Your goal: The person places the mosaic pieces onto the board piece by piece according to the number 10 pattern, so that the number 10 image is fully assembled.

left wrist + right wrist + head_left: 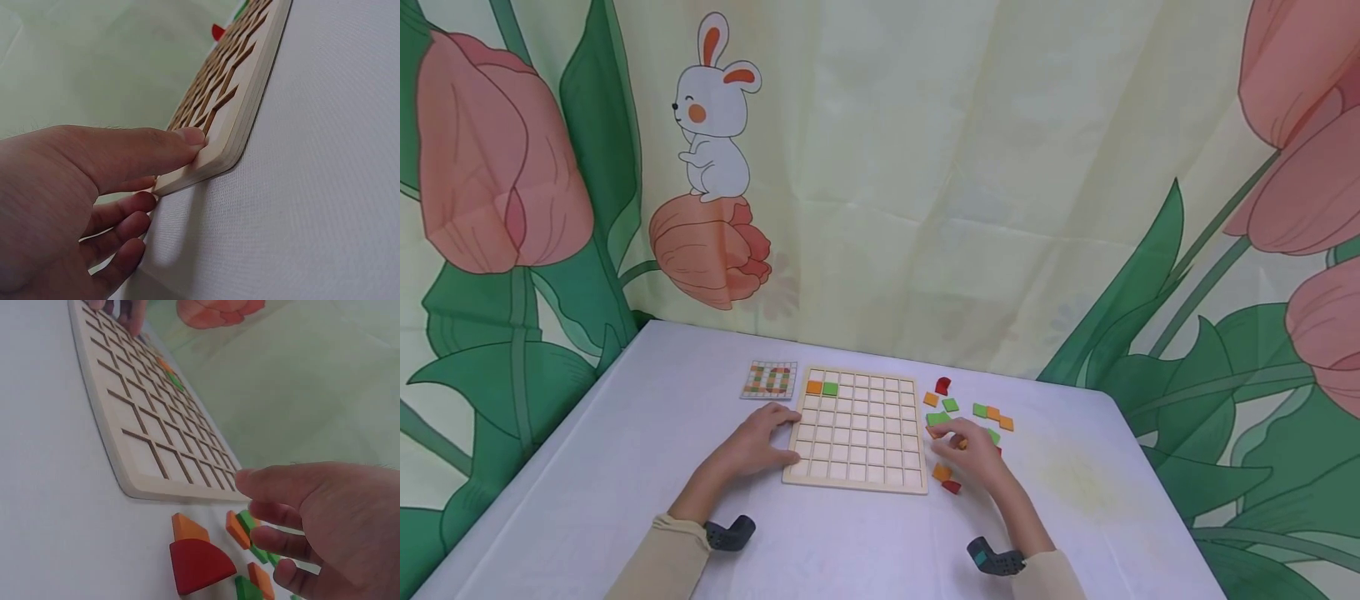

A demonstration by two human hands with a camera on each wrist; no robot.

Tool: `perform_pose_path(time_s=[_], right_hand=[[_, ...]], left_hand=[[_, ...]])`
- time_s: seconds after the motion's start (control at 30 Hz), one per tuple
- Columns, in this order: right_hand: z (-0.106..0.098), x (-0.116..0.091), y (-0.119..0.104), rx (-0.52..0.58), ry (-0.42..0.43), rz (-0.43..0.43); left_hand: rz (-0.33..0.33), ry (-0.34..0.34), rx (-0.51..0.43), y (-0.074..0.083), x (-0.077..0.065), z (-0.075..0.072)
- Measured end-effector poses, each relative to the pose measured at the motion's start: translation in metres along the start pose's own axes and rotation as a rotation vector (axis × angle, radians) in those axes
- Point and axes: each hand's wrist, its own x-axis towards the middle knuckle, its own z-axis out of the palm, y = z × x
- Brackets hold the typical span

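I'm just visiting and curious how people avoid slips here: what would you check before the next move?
1. Board flat on the table: ok.
2. Left hand touching the board's left edge: ok.
3. Patterned card uncovered, beside the board's far left: ok.
4. Loose tiles close to the right hand: ok.
5. Right fingertips touching a tile: cannot tell.
6. Grid full: not ok; only an orange tile and a green tile sit in it.
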Motion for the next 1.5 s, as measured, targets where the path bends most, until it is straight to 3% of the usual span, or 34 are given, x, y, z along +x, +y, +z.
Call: perform_pose_path(time_s=[0.63,1.0,1.5], right_hand=[[0.0,-0.016,0.02,-0.134,-0.094,-0.006],[-0.002,-0.02,0.022,-0.102,-0.122,-0.014],[0.002,-0.015,0.023,-0.109,-0.087,-0.026]], left_hand=[[0.016,0.011,0.012,-0.004,0.003,0.003],[0.016,0.015,0.015,-0.004,0.003,0.003],[0.012,0.014,0.002,-0.003,0.002,0.002]])
